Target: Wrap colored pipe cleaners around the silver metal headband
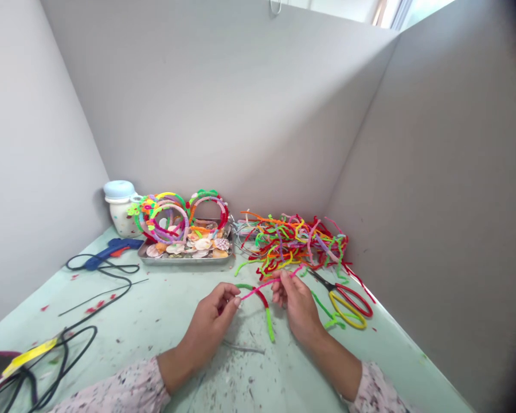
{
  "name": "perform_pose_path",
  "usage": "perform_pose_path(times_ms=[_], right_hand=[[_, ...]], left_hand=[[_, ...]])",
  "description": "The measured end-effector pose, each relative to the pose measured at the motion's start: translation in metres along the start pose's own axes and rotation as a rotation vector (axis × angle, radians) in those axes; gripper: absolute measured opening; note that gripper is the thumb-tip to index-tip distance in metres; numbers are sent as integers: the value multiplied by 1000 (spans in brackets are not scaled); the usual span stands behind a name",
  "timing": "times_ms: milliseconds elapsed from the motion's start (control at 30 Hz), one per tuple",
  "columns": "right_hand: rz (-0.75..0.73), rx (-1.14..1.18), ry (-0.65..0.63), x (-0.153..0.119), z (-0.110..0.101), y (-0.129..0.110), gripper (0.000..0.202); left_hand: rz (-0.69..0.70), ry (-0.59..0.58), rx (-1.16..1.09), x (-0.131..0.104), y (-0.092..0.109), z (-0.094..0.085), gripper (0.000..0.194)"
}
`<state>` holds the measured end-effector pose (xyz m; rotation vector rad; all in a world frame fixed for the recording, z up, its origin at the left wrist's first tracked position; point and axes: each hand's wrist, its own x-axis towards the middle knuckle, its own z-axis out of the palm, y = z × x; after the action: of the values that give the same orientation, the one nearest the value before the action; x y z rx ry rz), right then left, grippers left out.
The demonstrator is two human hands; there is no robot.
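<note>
A pink pipe cleaner (264, 284) runs between my two hands. My left hand (212, 318) pinches its lower left end between thumb and fingers. Near its upper right end, my right hand (294, 301) grips it with the fingertips. Just behind and below the pink strand shows a curved band wrapped in green and red (270, 326); its left part is hidden by my left hand, so I cannot tell whether that hand also holds it. Scissors with red and yellow handles (348, 304) lie to the right of my right hand.
A metal tray (184, 261) holds shells and several wrapped headbands (172, 221). Right of it is a pile of colourful pipe cleaners (296, 241). At the left are a white jar (122, 215), a blue glue gun (107, 252) and black cables (64, 355). Grey panels surround the table.
</note>
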<state>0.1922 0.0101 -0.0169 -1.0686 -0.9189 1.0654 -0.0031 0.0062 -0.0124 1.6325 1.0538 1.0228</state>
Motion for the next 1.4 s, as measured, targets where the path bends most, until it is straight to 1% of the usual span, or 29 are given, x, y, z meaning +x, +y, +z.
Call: perform_pose_path(times_ms=[133,300,400,533,733,900,1033,1167,1267,1400], right_hand=[[7,99,41,2,-2,3,36],[1,156,101,6,-4,4,39],[6,180,124,8,-4,3,39],[1,186,130,9,-5,0,34],[-47,222,111,11,-10,-3,29],[-89,259,139,17,-17,-5,25],[-66,332,148,20,-20,-5,21],[-57,320,139,21,-21,-6,20],[-70,276,180,22,-23,-8,21],[-80,250,240,26,-27,-9,18]], left_hand=[[16,-11,19,0,-1,0,22],[8,-35,73,-1,0,-1,22],[-8,-24,83,0,0,-1,23],[-29,-3,68,1,2,-1,25],[-64,55,114,1,5,-2,27],[-87,73,123,3,7,-4,28],[-86,52,103,4,6,-5,28],[-69,22,81,3,4,-5,28],[-57,11,58,2,5,-5,27],[-65,-36,5,1,4,-5,27]])
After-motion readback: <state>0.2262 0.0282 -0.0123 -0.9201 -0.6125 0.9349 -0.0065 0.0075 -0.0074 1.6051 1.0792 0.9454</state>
